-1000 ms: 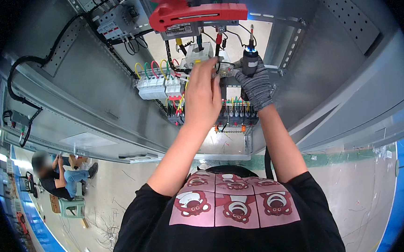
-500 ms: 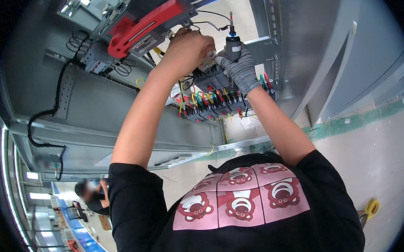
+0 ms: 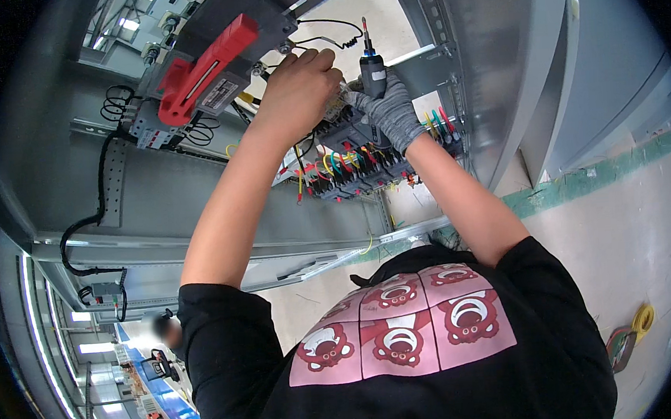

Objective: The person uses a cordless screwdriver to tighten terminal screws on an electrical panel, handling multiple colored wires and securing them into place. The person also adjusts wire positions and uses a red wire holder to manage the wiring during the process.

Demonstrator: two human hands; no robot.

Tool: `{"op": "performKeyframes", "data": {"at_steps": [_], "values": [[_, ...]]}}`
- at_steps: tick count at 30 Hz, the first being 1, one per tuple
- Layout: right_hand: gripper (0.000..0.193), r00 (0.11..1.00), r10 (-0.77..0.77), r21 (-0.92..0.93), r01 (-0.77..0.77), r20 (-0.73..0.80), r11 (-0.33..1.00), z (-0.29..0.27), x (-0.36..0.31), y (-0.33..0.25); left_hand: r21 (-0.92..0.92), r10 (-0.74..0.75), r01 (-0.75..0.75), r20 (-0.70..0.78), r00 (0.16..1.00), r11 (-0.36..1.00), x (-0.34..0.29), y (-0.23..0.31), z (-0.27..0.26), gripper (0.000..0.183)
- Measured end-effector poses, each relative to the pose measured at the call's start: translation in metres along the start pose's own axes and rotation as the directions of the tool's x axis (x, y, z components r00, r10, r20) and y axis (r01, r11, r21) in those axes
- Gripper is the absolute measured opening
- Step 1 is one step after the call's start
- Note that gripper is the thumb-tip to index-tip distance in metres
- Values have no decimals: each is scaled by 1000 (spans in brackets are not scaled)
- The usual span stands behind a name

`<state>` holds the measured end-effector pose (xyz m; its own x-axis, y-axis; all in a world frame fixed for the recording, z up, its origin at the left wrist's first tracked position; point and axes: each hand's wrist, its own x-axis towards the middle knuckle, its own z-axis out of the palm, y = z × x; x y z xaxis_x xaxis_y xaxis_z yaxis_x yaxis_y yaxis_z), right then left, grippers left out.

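My left hand (image 3: pixel 300 87) is bare, its fingers curled together above a dark breaker block (image 3: pixel 339 134); whatever they pinch is hidden beneath them. Close beside it, my right hand (image 3: pixel 393 114) wears a grey knit glove and is closed around a black cordless screwdriver (image 3: pixel 374 77) with a blue ring. The screwdriver's bit points up, away from any screw. A small clear plastic piece (image 3: pixel 343 90) shows between the two hands, by the gloved fingertips. Below the hands runs a row of small breakers (image 3: pixel 364 178) with yellow, green and red wires.
A large switch with a red handle (image 3: pixel 209 66) sits left of my hands. The grey metal cabinet frame (image 3: pixel 459 84) surrounds the work, and a black cable (image 3: pixel 101 171) runs down its left wall. On the floor at right lies a yellow coil (image 3: pixel 642 320). Another person (image 3: pixel 168 330) is partly visible at lower left.
The whole view has shifted slightly. My left fingers have spread a little over the block, while the right hand keeps the screwdriver upright. The other person is now mostly behind my sleeve.
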<state>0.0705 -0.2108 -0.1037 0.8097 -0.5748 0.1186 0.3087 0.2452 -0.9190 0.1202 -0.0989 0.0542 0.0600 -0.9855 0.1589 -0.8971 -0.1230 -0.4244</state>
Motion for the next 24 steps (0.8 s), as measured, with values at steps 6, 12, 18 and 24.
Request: {"op": "performKeyframes", "data": {"at_steps": [6,12,18,24], "values": [[43,999,42,30,-42,5,999,2,-1,-2,-15,30,-30,20,999,999,-4,0,-3,8],[44,1000,7,-4,-7,10,1000,1,4,2,-149,-27,28,12,1000,988,-7,-12,-12,19],[43,999,28,41,-26,-34,999,6,1,1,9,10,-9,-116,993,1000,-12,-18,-5,26],[43,999,23,-39,-25,-49,999,7,1,-1,-225,-81,76,-13,997,971,-6,-9,-7,16]]}}
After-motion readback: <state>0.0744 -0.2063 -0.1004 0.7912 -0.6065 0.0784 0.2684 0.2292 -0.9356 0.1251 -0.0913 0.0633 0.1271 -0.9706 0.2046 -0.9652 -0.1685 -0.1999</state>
